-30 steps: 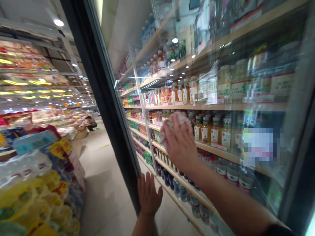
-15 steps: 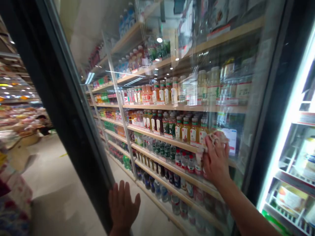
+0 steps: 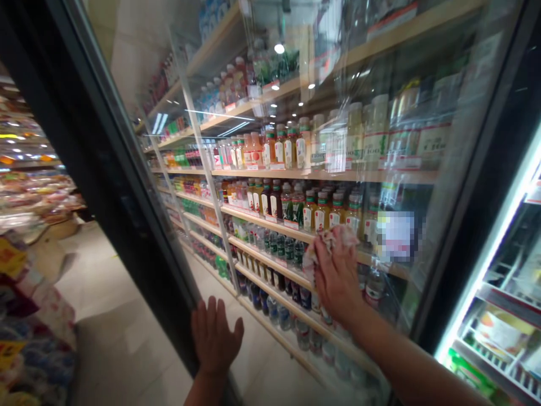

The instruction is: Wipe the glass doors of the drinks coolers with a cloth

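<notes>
Cloth (image 3: 347,237): crumpled, gripped beneath the right hand (image 3: 340,285), against the glass door (image 3: 114,197), nearer its right edge; likely light and soft, best held bunched under the fingers. Left hand (image 3: 216,339): unclenched, fingers outstretched, at the door's left edge.

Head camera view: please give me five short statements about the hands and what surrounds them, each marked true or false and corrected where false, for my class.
1. The right hand presses a crumpled cloth to the glass. True.
2. The left hand holds a second cloth. False: it holds nothing and lies open at the edge of the dark door frame.
3. Rows of bottles are visible in the glass. True.
4. Brightly lit shelves show at the picture's left edge. False: they are at the right edge.
5. The right hand is higher in the picture than the left hand. True.
</notes>
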Tool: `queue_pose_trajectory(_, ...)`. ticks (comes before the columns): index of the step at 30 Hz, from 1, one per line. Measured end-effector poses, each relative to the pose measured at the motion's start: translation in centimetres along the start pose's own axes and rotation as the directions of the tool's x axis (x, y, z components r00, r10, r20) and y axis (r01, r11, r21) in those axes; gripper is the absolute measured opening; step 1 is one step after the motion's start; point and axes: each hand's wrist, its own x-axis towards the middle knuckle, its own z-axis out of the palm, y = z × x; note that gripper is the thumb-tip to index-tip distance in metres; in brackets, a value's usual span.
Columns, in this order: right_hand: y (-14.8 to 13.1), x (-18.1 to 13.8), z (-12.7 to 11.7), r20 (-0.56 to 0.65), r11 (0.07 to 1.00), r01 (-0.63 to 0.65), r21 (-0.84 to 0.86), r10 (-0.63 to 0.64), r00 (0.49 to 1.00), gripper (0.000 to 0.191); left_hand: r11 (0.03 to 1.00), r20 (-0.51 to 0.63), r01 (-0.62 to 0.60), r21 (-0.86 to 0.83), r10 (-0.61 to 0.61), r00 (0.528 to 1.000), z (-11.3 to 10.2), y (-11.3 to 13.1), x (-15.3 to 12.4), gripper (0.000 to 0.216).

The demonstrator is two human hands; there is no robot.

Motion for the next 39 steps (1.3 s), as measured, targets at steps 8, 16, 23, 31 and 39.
queue_pose_trajectory(8, -2.0, 0.9, 0.8, -0.051, 0.975, 0.182, 0.13, -0.176, 0.983, 0.073, 1.0, 0.015, 0.003, 0.0, -0.003, 1.0, 0.0, -0.1, -0.2, 0.072)
queue_pose_trajectory(16, -2.6, 1.3, 0.1, 0.074, 0.979, 0.163, 0.122, -0.173, 0.982, 0.063, 0.999, 0.022, 0.023, -0.031, -0.022, 1.0, -0.9, 0.7, 0.8, 0.073)
queue_pose_trajectory(23, 1.7, -0.3, -0.9, -0.061, 0.983, 0.155, 0.095, -0.149, 0.987, 0.063, 0.999, 0.055, 0.024, 0.03, -0.025, 0.998, -1.9, 1.4, 0.8, 0.07)
queue_pose_trajectory(31, 6.4, -2.4, -2.1, -0.209, 0.993, -0.05, 0.111, 0.072, 0.975, 0.067, 0.999, 0.026, 0.044, 0.022, -0.044, 0.999, -2.8, 2.1, 0.8, 0.063)
queue_pose_trajectory(39, 8.0, -4.2, -2.4, -0.134, 0.999, -0.046, 0.025, 0.049, 0.99, 0.065, 0.996, 0.034, 0.079, 0.028, -0.08, 0.996, -2.1, 2.6, 0.6, 0.054)
